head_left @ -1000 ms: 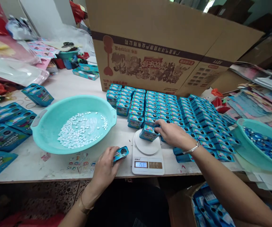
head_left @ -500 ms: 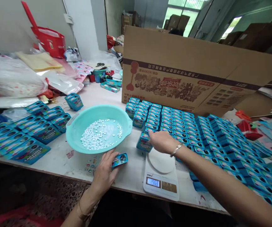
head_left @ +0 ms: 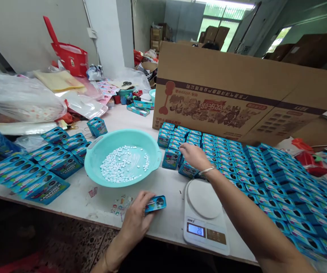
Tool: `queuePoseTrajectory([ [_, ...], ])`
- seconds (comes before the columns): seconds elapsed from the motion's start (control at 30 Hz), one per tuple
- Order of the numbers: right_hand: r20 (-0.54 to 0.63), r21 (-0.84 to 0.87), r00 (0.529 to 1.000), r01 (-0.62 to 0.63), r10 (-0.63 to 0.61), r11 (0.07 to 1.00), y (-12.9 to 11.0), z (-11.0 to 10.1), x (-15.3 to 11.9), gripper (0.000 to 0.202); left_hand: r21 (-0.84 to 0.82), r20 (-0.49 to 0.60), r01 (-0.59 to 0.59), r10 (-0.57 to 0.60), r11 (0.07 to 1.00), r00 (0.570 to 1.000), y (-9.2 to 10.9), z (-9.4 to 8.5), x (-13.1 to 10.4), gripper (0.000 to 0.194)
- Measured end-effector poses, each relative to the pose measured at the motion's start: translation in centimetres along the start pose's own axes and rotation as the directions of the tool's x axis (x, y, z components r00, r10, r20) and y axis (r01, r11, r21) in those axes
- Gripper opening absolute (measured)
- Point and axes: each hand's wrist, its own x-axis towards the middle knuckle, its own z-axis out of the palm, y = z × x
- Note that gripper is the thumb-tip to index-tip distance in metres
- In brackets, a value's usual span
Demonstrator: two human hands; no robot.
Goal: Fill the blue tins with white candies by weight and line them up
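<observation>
My left hand (head_left: 137,218) is wrapped round a small blue box (head_left: 155,204) with a round dark opening on its top, close to the table's front edge. My right hand (head_left: 194,156) reaches over the near left end of the boxes, its fingers closed at the top of a blue box; what they pinch is partly hidden. Beneath that hand stands another blue box (head_left: 187,169). A turquoise basin (head_left: 91,167) holds many small white candies (head_left: 114,163). The white scale (head_left: 204,199) reads about 25 on its display, with nothing on its round plate.
Rows of blue boxes (head_left: 251,189) fill the right side. More blue boxes (head_left: 49,189) stand at the left. A large cardboard carton (head_left: 222,83) rises behind the rows. Plastic bags (head_left: 21,96) and a red basket (head_left: 72,62) lie at the back left.
My right hand has moved up and away from the scale, among the boxes. My left hand, still round its box, is farther from the basin. The scale's reading has dropped. The view has shifted.
</observation>
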Motion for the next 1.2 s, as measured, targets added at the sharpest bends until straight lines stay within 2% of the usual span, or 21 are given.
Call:
queuePoseTrajectory([
  [0.07, -0.087, 0.207, 0.996, -0.013, 0.032, 0.978, 2.8, -0.7, -2.3, 0.043, -0.074, 0.049, -0.027, 0.031, 0.997, 0.998, 1.4, 0.7, 0.8, 0.033],
  [0.1, -0.174, 0.508, 0.981, 0.009, 0.092, 0.862, 4.3, -0.8, -3.9, 0.041, -0.104, 0.071, -0.045, 0.053, 0.994, 0.996, 2.0, 1.2, 1.3, 0.034],
  [0.13, -0.206, 0.756, 0.967, 0.061, 0.149, 0.651, 5.8, -0.8, -5.6, 0.036, -0.126, 0.091, -0.065, 0.076, 0.990, 0.993, 2.7, 1.6, 1.9, 0.033],
  [0.17, -0.217, 0.893, 0.958, 0.117, 0.188, 0.435, 7.2, -0.5, -7.4, 0.030, -0.142, 0.111, -0.086, 0.102, 0.986, 0.989, 3.4, 2.1, 2.6, 0.031],
  [0.2, -0.218, 0.956, 0.945, 0.156, 0.244, 0.250, 8.5, 0.0, -9.3, 0.028, -0.155, 0.130, -0.111, 0.132, 0.982, 0.983, 4.0, 2.7, 3.4, 0.030],
  [0.27, -0.166, 0.983, 0.927, 0.183, 0.336, -0.019, 10.6, 1.5, -12.8, 0.027, -0.171, 0.161, -0.163, 0.191, 0.972, 0.968, 5.2, 3.9, 5.1, 0.029],
  [0.37, -0.066, 0.949, 0.900, 0.191, 0.432, -0.252, 12.4, 4.3, -16.7, 0.023, -0.172, 0.213, -0.214, 0.249, 0.962, 0.945, 6.6, 6.3, 7.5, 0.029],
  [0.47, -0.023, 0.911, 0.880, 0.214, 0.475, -0.353, 12.9, 6.5, -18.6, 0.024, -0.146, 0.269, -0.246, 0.278, 0.958, 0.922, 7.4, 9.0, 9.6, 0.034],
  [0.6, -0.032, 0.897, 0.851, 0.256, 0.524, -0.360, 12.4, 7.7, -18.9, 0.021, -0.098, 0.375, -0.290, 0.306, 0.952, 0.875, 7.9, 11.7, 11.8, 0.036],
  [0.67, -0.036, 0.897, 0.838, 0.267, 0.544, -0.352, 12.1, 7.8, -18.7, 0.019, -0.097, 0.416, -0.300, 0.312, 0.949, 0.854, 7.9, 12.1, 12.5, 0.039],
  [0.73, -0.030, 0.891, 0.829, 0.275, 0.559, -0.360, 12.1, 7.7, -18.6, 0.019, -0.144, 0.403, -0.309, 0.341, 0.940, 0.849, 7.5, 11.9, 12.6, 0.059],
  [0.8, -0.013, 0.872, 0.818, 0.291, 0.575, -0.394, 12.3, 7.6, -18.6, 0.019, -0.212, 0.297, -0.300, 0.354, 0.930, 0.887, 6.6, 11.3, 11.9, 0.081],
  [0.87, 0.031, 0.832, 0.802, 0.309, 0.596, -0.460, 12.5, 7.2, -18.8, 0.020, -0.269, 0.104, -0.215, 0.250, 0.939, 0.963, 5.3, 10.9, 10.6, 0.081],
  [0.9, 0.065, 0.804, 0.788, 0.321, 0.612, -0.500, 12.6, 7.0, -18.9, 0.021, -0.303, -0.002, -0.137, 0.143, 0.943, 0.990, 4.4, 10.7, 9.9, 0.074],
  [0.93, 0.108, 0.768, 0.769, 0.338, 0.630, -0.544, 12.6, 6.7, -18.9, 0.022, -0.351, -0.096, -0.044, 0.010, 0.935, 0.995, 3.5, 10.6, 9.3, 0.069],
  [1.0, 0.206, 0.677, 0.717, 0.387, 0.666, -0.626, 12.4, 5.9, -19.0, 0.027, -0.481, -0.194, 0.147, -0.269, 0.864, 0.943, 1.6, 10.7, 8.6, 0.067],
  [1.07, 0.287, 0.588, 0.672, 0.439, 0.682, -0.680, 11.9, 5.2, -18.9, 0.031, -0.581, -0.189, 0.274, -0.455, 0.767, 0.870, -0.2, 10.9, 9.0, 0.073],
  [1.13, 0.336, 0.527, 0.656, 0.463, 0.676, -0.712, 11.4, 4.5, -18.9, 0.032, -0.619, -0.162, 0.332, -0.529, 0.712, 0.833, -1.9, 11.2, 10.4, 0.080],
  [1.2, 0.359, 0.500, 0.654, 0.468, 0.666, -0.729, 11.1, 4.1, -19.0, 0.032, -0.628, -0.159, 0.327, -0.528, 0.706, 0.834, -3.0, 11.5, 12.4, 0.085],
])
